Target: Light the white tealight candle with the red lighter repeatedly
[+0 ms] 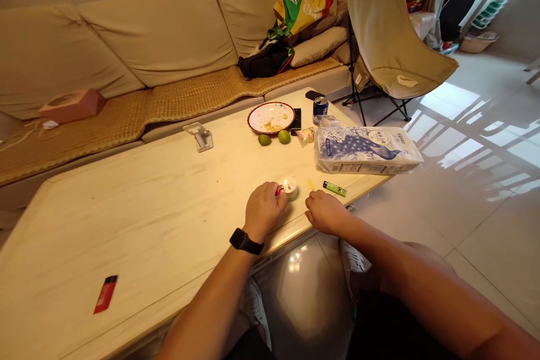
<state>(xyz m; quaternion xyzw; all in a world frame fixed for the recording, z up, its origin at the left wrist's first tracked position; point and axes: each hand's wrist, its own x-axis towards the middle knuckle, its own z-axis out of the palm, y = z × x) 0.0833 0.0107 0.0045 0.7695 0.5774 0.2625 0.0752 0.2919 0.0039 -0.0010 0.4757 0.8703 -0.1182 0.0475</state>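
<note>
"What leads the frame?"

"A left hand [265, 211], a black watch [246, 241] on its wrist, clamped around a red lighter [279, 190] at a low table's edge. The lighter's tip sits just beside a small round candle [290, 188], where a bright flame shows."

"And the other hand?"

"The right hand [324, 212] rests at the table [126, 225] edge, well curled, apart from the left and apparently holding nothing. A green lighter [334, 188] lies near its fingers, just past a small yellow strip [310, 184]."

"What else is on the table?"

"Toward the far end, a plate [270, 117] with food scraps, two limes [274, 138], a can [320, 109] and a black phone [296, 121]. A wrapped tissue pack [367, 150] with a peacock print sits nearer the right hand. A clear stand [198, 136] stands left of the plate, and another red lighter [105, 294] lies alone at the near left."

"Beyond it?"

"A beige sofa [126, 39] with a woven mat [189, 93], and a folding chair [390, 34] on a tiled floor [485, 236]."
</note>
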